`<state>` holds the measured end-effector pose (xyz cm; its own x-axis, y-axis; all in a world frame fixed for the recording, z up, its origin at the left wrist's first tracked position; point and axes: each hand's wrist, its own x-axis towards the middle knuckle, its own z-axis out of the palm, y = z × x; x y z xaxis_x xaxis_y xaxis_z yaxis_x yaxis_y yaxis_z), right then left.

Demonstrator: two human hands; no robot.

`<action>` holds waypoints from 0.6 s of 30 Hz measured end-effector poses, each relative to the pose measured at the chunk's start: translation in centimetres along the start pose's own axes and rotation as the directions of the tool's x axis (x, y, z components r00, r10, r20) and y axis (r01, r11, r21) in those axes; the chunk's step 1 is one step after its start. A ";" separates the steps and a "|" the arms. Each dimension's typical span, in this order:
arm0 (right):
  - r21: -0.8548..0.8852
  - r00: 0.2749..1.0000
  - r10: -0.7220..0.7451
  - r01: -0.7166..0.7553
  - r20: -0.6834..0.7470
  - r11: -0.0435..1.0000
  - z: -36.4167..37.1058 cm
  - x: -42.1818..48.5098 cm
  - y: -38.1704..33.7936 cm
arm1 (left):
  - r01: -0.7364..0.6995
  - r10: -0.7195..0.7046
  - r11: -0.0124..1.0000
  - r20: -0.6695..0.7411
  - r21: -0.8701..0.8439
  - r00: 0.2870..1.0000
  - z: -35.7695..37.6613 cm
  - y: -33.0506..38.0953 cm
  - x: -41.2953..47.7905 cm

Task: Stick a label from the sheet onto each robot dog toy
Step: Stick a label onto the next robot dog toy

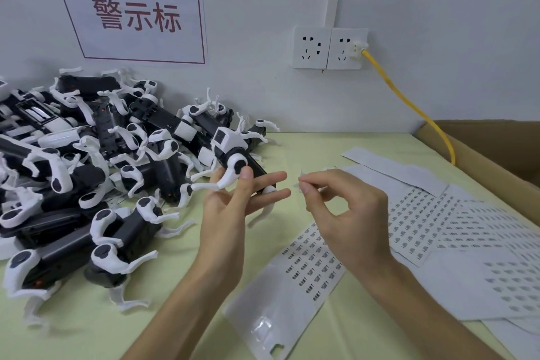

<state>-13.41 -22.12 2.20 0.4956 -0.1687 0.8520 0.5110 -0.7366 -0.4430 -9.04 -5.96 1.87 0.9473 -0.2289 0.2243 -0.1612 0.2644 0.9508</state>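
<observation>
My left hand point(230, 207) holds a black-and-white robot dog toy point(233, 152) above the table, thumb on its white hip joint and fingers stretched under its black body. Just right of it, my right hand point(344, 213) pinches a small pale label point(301, 181) between thumb and forefinger, a short gap from the toy. A label sheet point(309, 260) with rows of small printed labels lies below my right hand. More label sheets point(432, 219) spread out to the right.
A heap of robot dog toys point(87, 161) covers the table's left side up to the wall. A cardboard box point(496, 155) stands at the right edge, with a yellow cable point(409, 105) running from a wall socket point(347, 48) toward it. The table has a pale green cover point(187, 301).
</observation>
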 end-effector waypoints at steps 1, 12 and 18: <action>0.001 1.000 -0.003 0.003 0.011 1.000 0.0 -0.1 0.0 | 0.004 -0.004 1.000 0.009 -0.006 1.000 0.0 0.0 0.0; 0.125 0.977 0.015 -0.042 0.214 0.991 -0.1 -0.3 -0.4 | 0.015 -0.016 0.997 -0.018 -0.080 1.000 -0.3 0.5 0.2; 0.107 0.990 0.082 -0.094 0.113 0.990 -0.2 0.1 -0.1 | -0.001 0.001 0.999 -0.013 -0.053 1.000 -0.1 0.5 0.1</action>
<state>-13.54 -22.22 2.44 0.6117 -0.1532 0.7761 0.5346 -0.6431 -0.5483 -8.97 -5.73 2.34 0.9508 -0.2162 0.2221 -0.1477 0.3140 0.9379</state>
